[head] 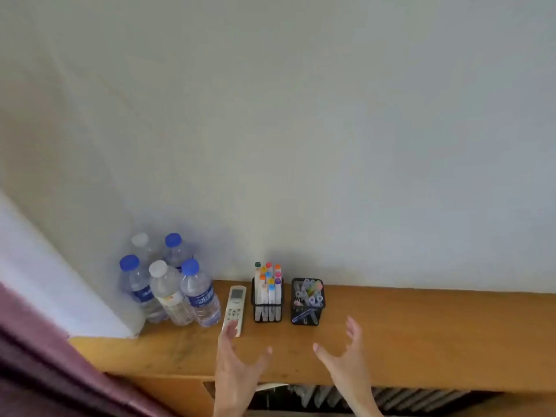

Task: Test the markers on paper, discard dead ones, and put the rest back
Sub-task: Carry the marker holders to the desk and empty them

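smooth wooden shelf (421,326), black metal mesh holder (267,311), clear plastic bottles (168,296)

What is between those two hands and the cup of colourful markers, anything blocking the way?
Nothing visible blocks it. Both hands, left hand and right hand, are open above the bare wooden shelf in front of the marker holder. The remote lies just left of it, the second mesh cup just right.

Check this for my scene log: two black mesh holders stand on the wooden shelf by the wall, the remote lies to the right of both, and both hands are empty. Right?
Not quite. The head view shows the remote lying left of both mesh holders, between them and the water bottles. The rest holds: both holders stand on the wooden shelf, and the left hand and right hand are empty.
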